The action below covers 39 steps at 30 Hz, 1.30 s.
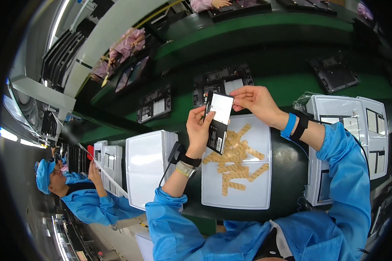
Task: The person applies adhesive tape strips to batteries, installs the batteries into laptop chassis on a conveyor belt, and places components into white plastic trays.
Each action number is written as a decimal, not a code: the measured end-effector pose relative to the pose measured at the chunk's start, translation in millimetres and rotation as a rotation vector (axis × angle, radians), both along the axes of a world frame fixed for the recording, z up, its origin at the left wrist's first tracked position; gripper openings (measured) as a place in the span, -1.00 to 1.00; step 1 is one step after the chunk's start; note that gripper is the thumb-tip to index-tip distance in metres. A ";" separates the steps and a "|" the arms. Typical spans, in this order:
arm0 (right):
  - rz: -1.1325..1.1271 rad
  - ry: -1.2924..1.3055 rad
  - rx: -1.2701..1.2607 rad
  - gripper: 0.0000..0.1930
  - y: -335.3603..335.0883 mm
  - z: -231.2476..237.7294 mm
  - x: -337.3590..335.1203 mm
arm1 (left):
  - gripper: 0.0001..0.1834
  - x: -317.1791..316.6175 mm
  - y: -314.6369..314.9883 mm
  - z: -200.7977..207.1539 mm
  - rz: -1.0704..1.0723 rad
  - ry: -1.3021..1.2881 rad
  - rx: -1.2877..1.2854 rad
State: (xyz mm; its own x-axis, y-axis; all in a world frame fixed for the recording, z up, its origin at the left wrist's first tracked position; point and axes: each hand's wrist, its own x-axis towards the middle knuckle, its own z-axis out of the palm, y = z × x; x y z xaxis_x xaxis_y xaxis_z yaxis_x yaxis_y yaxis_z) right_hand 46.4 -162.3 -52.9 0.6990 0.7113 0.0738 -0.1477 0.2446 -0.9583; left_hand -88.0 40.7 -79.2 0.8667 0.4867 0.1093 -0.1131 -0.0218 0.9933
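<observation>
A person's left hand grips a flat black-and-white pack, thumb pressed across its face and fingers behind, while the right hand brings its thumb and fingertips close together at the pack's upper right edge; whether they pinch it cannot be told. The pack is held tilted over the far left part of a white tray, its pale half uppermost and a barcode label at its lower end. Loose tan strips lie heaped and crossed inside the white tray. A blue band circles the right wrist, below blue sleeves.

Left of the white tray stands a stack of pale trays; to its right, more trays hold dark-edged panels. Beyond the white tray, on a green work surface, sit dark device casings: one straight ahead, another to the left, a third to the right. Well left of the white tray, a co-worker in a blue cap raises a hand; farther beyond it, others in pink sit at benches.
</observation>
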 end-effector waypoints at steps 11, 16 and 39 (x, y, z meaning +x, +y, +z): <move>-0.065 -0.044 0.093 -0.73 19.0 -7.1 -19.0 | -0.56 -0.8 -7.1 7.3 0.039 -0.056 -0.152; -0.022 -0.035 0.075 -0.72 13.2 -5.5 -12.5 | -0.56 -1.8 -10.3 -0.6 -0.026 -0.014 -0.127; 0.066 0.085 -0.075 -0.81 6.2 -2.3 -33.2 | -0.02 -9.1 -24.1 3.1 -0.180 0.038 0.122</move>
State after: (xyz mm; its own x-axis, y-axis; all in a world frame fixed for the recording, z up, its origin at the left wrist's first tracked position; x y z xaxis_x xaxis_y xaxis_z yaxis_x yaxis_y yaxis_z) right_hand 13.2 -156.1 -55.2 0.6517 0.7575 -0.0387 -0.2425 0.1598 -0.9569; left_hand -97.1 16.6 -76.1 0.9431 0.3087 0.1235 -0.0883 -0.1254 0.9882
